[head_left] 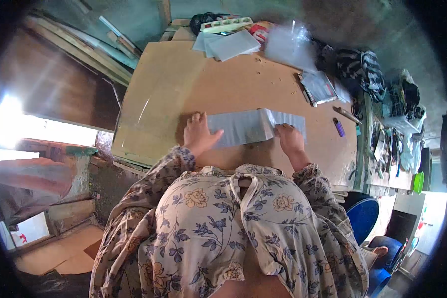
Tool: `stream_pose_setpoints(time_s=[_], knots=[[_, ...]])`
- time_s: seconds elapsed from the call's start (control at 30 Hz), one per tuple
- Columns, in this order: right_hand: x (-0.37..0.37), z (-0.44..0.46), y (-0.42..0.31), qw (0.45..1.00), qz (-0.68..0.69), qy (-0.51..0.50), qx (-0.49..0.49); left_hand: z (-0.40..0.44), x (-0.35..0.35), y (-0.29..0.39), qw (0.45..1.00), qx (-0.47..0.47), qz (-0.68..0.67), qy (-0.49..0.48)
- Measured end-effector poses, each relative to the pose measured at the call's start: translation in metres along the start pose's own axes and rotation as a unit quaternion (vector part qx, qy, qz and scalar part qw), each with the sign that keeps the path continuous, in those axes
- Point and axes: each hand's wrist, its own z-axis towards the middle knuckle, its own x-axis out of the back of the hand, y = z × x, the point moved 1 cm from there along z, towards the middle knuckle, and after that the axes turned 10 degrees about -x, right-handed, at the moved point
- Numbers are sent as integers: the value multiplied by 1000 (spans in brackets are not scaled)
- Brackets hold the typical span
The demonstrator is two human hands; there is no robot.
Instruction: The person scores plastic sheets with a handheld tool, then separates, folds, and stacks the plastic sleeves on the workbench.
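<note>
A long strip of greyish, see-through plastic [238,128] lies across the brown board of the table, with a raised fold towards its right part. At the strip's left end rests my left hand [200,135], its fingers and thumb spread apart. My right hand [289,139] is at the fold near the strip's right part, its fingers closed on the plastic. Both hands are near the table's front edge.
At the back of the table [174,69] are white sheets [233,45], a power strip [227,24] and clear plastic bags [289,47]. A purple lighter [339,127] and a framed packet [318,88] lie to the right.
</note>
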Motion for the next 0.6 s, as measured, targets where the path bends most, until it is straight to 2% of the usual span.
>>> stream_pose_setpoints(time_s=[0.13,0.2,0.27,0.3,0.33,0.37,0.4,0.43,0.47,0.53,0.57,0.6], knots=[[1,-15,0,1000,3,-15,-11,7,-16,13,999,26,-25,16],[4,-24,-22,988,-110,91,53,14,-22,1,998,30,-50,26],[5,-31,-45,987,-69,46,138,24,-27,-10,988,42,-144,33],[5,-31,-54,984,13,35,173,23,-23,1,941,94,-326,-9],[5,-32,-61,973,96,22,207,25,-19,13,942,89,-323,-11],[8,-33,-67,974,99,25,203,26,-17,28,819,126,-556,-66],[14,-31,-72,961,130,33,243,27,-12,45,634,156,-748,-116],[18,-31,-72,945,159,41,284,29,0,62,624,214,-743,-114],[21,-29,-69,945,157,44,282,30,8,75,625,210,-743,-115],[32,-25,-62,938,212,122,247,33,20,92,578,160,-796,-84],[40,-28,-61,939,196,173,225,36,21,93,579,154,-797,-81],[47,-29,-60,937,194,178,230,36,23,96,585,154,-793,-68]])
